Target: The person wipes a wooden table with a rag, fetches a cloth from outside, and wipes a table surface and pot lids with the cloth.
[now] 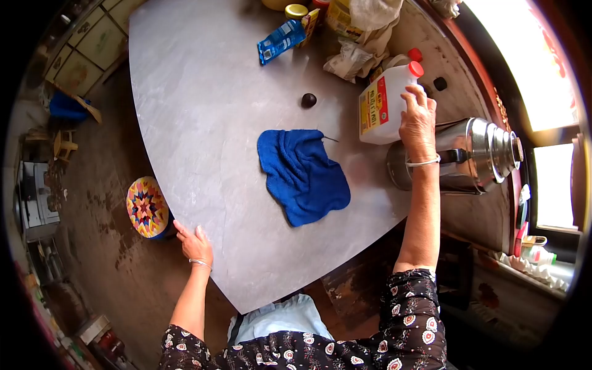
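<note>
My right hand (pixel 417 117) is closed on the handle side of a white plastic jug (pixel 377 108) with a red cap and a yellow-and-red label. The jug stands at the table's right side; the hand hides its handle. At the left edge of the grey table (pixel 203 135), my left hand (pixel 196 244) rests with its fingers apart, holding nothing. A crumpled blue cloth (pixel 303 176) lies in the middle of the tabletop. Just beyond the cloth is a small dark round object (pixel 309 100).
A metal thermos flask (pixel 484 163) stands right beside my right forearm. Toward the far end are a blue packet (pixel 281 42), a jar with a gold lid (pixel 296 11) and plastic bags (pixel 351 60). A stool with a colourful patterned seat (pixel 147 208) sits by the left edge.
</note>
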A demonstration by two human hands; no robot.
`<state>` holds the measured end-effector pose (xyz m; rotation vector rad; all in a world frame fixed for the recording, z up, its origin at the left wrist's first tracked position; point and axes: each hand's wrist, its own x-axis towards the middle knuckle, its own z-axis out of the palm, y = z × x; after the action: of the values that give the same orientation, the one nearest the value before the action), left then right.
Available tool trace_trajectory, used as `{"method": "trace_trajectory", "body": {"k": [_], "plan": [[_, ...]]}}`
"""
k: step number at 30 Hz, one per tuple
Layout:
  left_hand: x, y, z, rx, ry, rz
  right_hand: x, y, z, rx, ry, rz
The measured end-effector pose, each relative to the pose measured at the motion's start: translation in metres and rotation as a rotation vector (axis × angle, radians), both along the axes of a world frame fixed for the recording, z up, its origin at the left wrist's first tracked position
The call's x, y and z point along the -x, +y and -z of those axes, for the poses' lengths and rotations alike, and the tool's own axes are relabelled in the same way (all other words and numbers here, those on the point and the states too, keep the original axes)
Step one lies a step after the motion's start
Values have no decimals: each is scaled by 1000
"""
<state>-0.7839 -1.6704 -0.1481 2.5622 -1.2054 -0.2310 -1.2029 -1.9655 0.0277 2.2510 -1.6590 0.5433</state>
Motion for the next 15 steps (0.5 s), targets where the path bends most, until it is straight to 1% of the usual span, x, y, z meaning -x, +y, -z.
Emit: {"method": "trace_trajectory", "body": {"k": [1,3,6,7,9,11,13,15], "plan": [[-1,1,0,-5,2,-1,1,1,-1,-59,32,65],[-2,1,2,2,-12,9,-8,5,-2,30,259,203],[-3,3,4,16,-32,25,-34,15,-3,148,311,331],[-3,2,4,22,-39,28,-45,22,-3,248,227,275],[-2,1,2,2,-20,19,-60,28,21,156,39,48],[-2,1,0,-5,-12,20,-85,30,67,-233,-409,-125],[-2,1,1,6,-17,24,-112,15,103,-276,-479,-142],[-1,1,2,-1,-15,19,-133,-8,125,-274,-471,-85]]}}
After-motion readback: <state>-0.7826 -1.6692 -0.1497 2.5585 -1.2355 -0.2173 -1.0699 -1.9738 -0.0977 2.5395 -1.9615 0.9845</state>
